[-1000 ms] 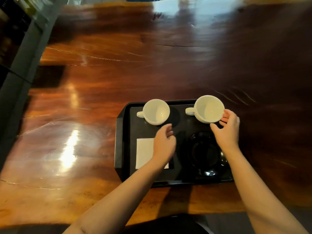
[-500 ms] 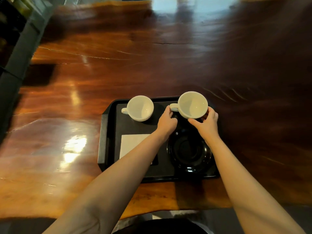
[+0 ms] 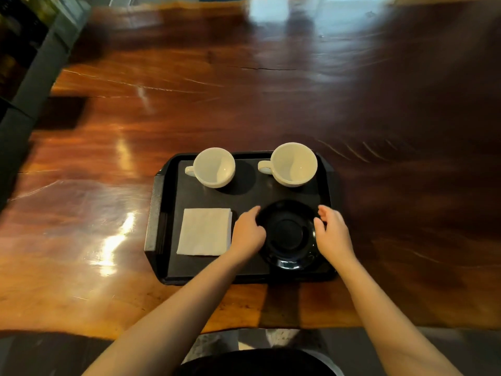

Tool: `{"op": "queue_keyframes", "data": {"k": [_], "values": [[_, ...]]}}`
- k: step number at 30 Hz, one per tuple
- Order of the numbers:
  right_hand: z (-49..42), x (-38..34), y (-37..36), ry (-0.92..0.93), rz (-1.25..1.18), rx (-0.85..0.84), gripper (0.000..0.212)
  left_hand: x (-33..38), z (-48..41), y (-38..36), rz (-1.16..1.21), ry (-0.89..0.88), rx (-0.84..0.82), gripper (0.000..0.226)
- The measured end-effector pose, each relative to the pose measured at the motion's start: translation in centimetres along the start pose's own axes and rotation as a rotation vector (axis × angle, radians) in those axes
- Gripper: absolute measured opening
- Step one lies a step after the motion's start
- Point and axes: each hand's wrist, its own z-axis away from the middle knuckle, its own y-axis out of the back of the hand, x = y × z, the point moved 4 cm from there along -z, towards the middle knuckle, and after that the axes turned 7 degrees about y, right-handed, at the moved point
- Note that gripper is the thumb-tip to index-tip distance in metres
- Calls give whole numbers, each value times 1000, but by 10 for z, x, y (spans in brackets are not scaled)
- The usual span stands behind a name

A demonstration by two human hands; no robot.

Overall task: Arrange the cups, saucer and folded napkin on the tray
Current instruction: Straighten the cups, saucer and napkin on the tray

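A black tray (image 3: 162,213) lies on the wooden table. Two white cups stand upright along its far side, one at the left (image 3: 214,167) and one at the right (image 3: 294,164), both with handles pointing left. A folded white napkin (image 3: 204,231) lies flat at the near left. A black saucer (image 3: 288,234) sits at the near right. My left hand (image 3: 248,233) is at the saucer's left rim and my right hand (image 3: 332,232) at its right rim, fingers curled beside it. I cannot tell whether they touch the saucer.
The glossy wooden table (image 3: 244,90) stretches far beyond the tray, with bright glare patches at the left. A dark shelf unit (image 3: 24,63) stands along the table's left edge. The table's near edge runs just below the tray.
Both hands have let go of the right cup, which now stands on the tray, and have drawn back to either side of the saucer. The view has shifted slightly.
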Motion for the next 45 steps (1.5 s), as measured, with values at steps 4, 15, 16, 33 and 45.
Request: {"op": "queue_keyframes", "data": {"k": [4,15,16,33,45], "values": [[4,1,-7,5,66,100,34,-8,3,-4,-14,-18,60,62],[-9,-3,-5,70,102,134,38,-10,3,1,56,-25,86,62],[-9,-4,-5,65,99,121,37,-10,4,1,54,-31,79,62],[44,-110,-143,456,499,-417,70,-90,24,87,-89,7,442,37],[48,-112,-127,398,403,-371,64,-99,21,89,-108,-26,341,55]]}}
